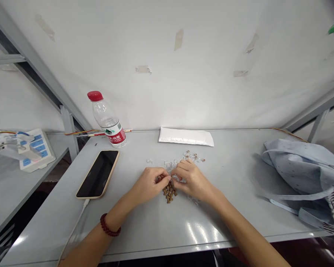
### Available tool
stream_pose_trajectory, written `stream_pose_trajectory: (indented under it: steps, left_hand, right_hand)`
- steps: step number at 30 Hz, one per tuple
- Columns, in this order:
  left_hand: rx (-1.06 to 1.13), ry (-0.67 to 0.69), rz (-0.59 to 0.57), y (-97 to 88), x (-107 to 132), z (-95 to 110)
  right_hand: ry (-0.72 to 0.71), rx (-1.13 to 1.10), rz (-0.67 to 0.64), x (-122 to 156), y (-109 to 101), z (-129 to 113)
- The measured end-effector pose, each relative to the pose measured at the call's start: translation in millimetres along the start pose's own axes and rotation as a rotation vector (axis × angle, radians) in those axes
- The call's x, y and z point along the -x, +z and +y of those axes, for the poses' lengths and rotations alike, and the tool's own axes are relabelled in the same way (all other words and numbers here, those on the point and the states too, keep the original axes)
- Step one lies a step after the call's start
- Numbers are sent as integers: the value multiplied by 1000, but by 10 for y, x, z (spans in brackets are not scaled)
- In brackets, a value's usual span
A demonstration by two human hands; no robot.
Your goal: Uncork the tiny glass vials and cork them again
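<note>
My left hand (153,183) and my right hand (191,178) meet over the middle of the table, fingertips pinched together and almost touching. Whatever lies between the fingertips is too small and too covered to make out. Just below them is a small pile of brown, cork-like pieces (169,193). Behind and beside my right hand lie several small clear pieces (168,164), partly hidden by it. Some clear pieces with brown ends (195,156) sit a little farther back. One clear piece (149,161) rests apart, beyond my left hand.
A phone (98,173) with a white cable lies to the left, a red-capped water bottle (108,122) behind it. A white packet (186,136) lies near the wall. At the right rests a light blue bag (300,163). A power strip (37,150) is far left.
</note>
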State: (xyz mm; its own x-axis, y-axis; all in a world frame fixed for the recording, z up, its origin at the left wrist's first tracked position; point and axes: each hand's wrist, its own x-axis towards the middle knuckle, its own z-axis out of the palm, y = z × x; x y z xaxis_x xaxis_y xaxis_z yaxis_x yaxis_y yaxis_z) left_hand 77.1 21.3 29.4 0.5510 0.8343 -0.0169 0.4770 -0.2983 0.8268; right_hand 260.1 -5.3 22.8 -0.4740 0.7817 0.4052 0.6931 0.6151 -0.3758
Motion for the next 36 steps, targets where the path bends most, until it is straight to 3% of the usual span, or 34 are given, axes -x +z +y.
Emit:
stream_pose_trajectory:
  steps: [10,14,19,24,27,32,36]
  left_hand:
    - [-13,-2,185,41,0,29]
    - [-105,39,67,-64,1,-33]
    - [-282,192,-23,-190,-7,-127]
    - [-268,130,-76,-225,-1,-168]
    - [-214,46,-96,-190,-17,-167]
    - [-169,74,-110,-114,-39,-138]
    - [-85,43,-129,-81,-23,-116]
  right_hand:
    - [-26,161,38,11,-52,105]
    - [103,101,51,51,-198,238]
    - [393,13,-161,82,-370,322]
    - [439,-79,-253,112,-405,354]
    - [443,-136,-222,141,-431,408]
    - [520,-132,-68,211,-526,572]
    - [562,-76,-22,287,-555,730]
